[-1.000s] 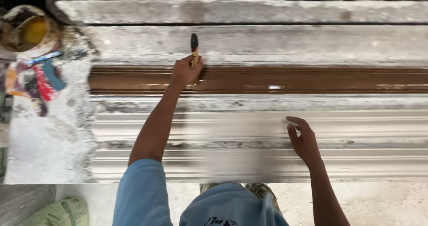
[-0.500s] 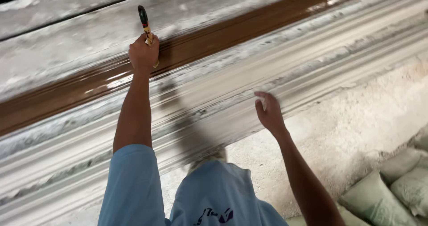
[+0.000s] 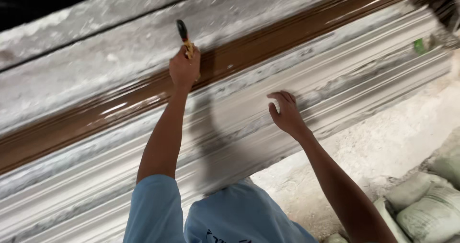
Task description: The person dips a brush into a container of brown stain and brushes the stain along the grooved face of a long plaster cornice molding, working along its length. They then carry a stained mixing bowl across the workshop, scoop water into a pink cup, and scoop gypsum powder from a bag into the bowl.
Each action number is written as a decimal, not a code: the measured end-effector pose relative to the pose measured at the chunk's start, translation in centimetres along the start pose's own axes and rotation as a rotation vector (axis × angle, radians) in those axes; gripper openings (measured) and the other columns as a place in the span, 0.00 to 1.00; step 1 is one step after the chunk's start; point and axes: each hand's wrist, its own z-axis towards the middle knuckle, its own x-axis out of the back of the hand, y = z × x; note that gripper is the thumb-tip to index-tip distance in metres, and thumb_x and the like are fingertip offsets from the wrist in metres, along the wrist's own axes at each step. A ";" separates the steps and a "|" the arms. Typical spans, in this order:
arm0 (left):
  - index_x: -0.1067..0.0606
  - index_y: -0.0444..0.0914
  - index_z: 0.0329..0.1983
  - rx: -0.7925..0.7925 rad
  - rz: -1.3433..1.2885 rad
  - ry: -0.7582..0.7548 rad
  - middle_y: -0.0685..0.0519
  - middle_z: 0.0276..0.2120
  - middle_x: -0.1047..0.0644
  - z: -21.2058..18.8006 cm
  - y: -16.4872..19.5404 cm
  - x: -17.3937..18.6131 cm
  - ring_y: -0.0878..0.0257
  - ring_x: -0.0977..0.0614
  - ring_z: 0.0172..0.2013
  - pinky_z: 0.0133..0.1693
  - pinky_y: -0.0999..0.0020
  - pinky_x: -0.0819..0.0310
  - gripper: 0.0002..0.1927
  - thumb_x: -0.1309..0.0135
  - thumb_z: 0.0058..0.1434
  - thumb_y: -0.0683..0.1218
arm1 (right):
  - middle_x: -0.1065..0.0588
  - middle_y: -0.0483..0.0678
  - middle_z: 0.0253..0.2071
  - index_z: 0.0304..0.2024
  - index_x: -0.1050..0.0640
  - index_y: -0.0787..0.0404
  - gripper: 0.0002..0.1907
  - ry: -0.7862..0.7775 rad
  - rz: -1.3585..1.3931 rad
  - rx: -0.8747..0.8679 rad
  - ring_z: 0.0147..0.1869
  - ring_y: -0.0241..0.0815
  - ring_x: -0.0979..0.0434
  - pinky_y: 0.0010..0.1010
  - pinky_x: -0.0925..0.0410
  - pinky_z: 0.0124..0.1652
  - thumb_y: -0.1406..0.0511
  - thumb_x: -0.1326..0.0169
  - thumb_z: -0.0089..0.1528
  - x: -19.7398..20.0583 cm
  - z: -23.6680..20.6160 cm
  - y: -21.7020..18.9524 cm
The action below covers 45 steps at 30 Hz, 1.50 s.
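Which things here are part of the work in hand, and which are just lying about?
In use:
- brush, held in the left hand
- brown painted groove the brush works on
- ribbed white moulding, touched by the right hand

Lying about:
- sacks on the floor
- small green object

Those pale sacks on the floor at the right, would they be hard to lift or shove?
The sacks bulge full and sag into each other, so they are probably heavy and floppy, not stiff. Slumped flat on the dusty floor, they look unlikely to roll or tip. A push would likely dent them more than slide them.
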 end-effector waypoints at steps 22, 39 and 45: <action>0.21 0.44 0.46 -0.087 0.011 -0.289 0.42 0.27 0.20 3.7 31.4 -37.4 0.43 0.17 0.29 0.32 0.47 0.23 0.17 0.47 0.65 0.58 | 0.26 0.57 0.59 0.58 0.23 0.60 0.17 0.235 0.086 -0.521 0.67 0.58 0.30 0.44 0.36 0.63 0.63 0.49 0.68 32.1 7.9 43.1; 0.21 0.42 0.48 -0.077 -0.176 -0.393 0.57 0.16 0.25 7.1 58.1 -70.1 0.68 0.31 0.10 0.10 0.65 0.33 0.21 0.56 0.70 0.60 | 0.26 0.57 0.62 0.58 0.24 0.64 0.17 0.179 0.365 -0.438 0.67 0.50 0.30 0.43 0.38 0.63 0.66 0.51 0.68 39.1 10.2 58.5; 0.23 0.48 0.55 -0.109 -0.194 -0.486 0.53 0.22 0.18 3.3 58.0 -67.8 0.60 0.18 0.18 0.20 0.64 0.26 0.17 0.53 0.71 0.58 | 0.24 0.46 0.57 0.59 0.26 0.62 0.16 0.221 0.603 -0.526 0.39 0.29 0.32 0.22 0.36 0.39 0.68 0.51 0.69 39.8 9.1 58.0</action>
